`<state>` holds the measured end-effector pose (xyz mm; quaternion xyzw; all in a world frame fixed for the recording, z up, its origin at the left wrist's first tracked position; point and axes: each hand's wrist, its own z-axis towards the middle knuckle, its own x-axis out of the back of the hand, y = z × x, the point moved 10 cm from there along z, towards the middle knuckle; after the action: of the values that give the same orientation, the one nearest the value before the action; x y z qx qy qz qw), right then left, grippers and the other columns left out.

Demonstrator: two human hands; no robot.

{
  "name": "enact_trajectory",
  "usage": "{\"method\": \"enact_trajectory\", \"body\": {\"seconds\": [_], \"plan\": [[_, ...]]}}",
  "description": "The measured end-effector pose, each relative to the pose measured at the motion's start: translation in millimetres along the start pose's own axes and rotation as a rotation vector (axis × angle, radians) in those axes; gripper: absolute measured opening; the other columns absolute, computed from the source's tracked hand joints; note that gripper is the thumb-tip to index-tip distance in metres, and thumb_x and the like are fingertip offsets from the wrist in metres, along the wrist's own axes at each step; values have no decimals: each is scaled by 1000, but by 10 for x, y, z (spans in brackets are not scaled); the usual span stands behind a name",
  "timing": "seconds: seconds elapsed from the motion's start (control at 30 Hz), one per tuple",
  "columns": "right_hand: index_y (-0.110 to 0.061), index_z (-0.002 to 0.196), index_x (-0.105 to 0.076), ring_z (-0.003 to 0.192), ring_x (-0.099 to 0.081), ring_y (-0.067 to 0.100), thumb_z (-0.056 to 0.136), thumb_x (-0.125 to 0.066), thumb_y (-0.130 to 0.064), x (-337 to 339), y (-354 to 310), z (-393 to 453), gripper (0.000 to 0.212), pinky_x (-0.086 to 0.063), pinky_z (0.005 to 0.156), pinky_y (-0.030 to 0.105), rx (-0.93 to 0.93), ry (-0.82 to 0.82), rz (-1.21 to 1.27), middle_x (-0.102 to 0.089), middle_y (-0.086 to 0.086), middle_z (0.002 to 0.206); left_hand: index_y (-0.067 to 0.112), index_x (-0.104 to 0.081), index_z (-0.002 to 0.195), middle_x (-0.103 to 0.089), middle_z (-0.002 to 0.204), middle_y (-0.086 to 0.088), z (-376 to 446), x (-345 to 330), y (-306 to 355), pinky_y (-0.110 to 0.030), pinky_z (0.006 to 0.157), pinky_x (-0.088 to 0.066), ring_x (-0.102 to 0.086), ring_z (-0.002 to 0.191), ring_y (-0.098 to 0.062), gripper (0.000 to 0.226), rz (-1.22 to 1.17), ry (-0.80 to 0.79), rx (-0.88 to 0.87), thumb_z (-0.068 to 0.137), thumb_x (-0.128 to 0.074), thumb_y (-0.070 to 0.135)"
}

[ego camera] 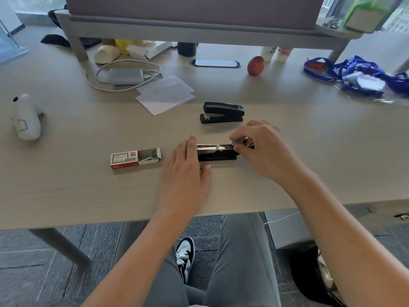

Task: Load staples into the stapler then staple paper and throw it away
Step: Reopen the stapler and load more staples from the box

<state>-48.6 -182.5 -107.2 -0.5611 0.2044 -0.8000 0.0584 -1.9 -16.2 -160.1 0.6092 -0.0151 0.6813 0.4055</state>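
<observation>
A black stapler (215, 152) lies opened on the table near the front edge, its shiny metal staple channel facing up. My left hand (188, 167) steadies its left end, fingers along the far side and thumb against the near side. At the right end of the channel my right hand (261, 147) pinches a small strip, apparently staples. A red and white staple box (135, 158) lies open to the left. Further back sits a second black stapler (222, 112), closed. White paper sheets (164, 94) lie behind it to the left.
A grey charger with a white cable (126, 76) lies at the back left, a white toy (26, 117) at the far left. An apple (255, 65) and blue lanyards (358, 74) sit at the back right. A raised shelf (199, 29) spans the back.
</observation>
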Motion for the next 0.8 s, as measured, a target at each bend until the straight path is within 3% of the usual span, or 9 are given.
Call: {"method": "enact_trajectory", "body": {"seconds": [0.3,0.8], "plan": [[-31,104,-80,87,-62,19,90,-76,-24,-30,8,52,16,-55,79,43,-13,-65,-3,-62,-10,94,9,-28,153,-44,147,-7,0,1,2,-38,113,-32,-38,134,-24,67,53,0,9,97,-53,36],[-31,110,-80,84,-61,20,96,-68,-21,-73,-60,92,21,-51,74,36,-29,-126,-100,-61,-6,104,8,-27,154,-46,145,-6,-5,14,14,-35,113,-32,-40,132,-24,68,65,-6,-5,98,-52,37]]}}
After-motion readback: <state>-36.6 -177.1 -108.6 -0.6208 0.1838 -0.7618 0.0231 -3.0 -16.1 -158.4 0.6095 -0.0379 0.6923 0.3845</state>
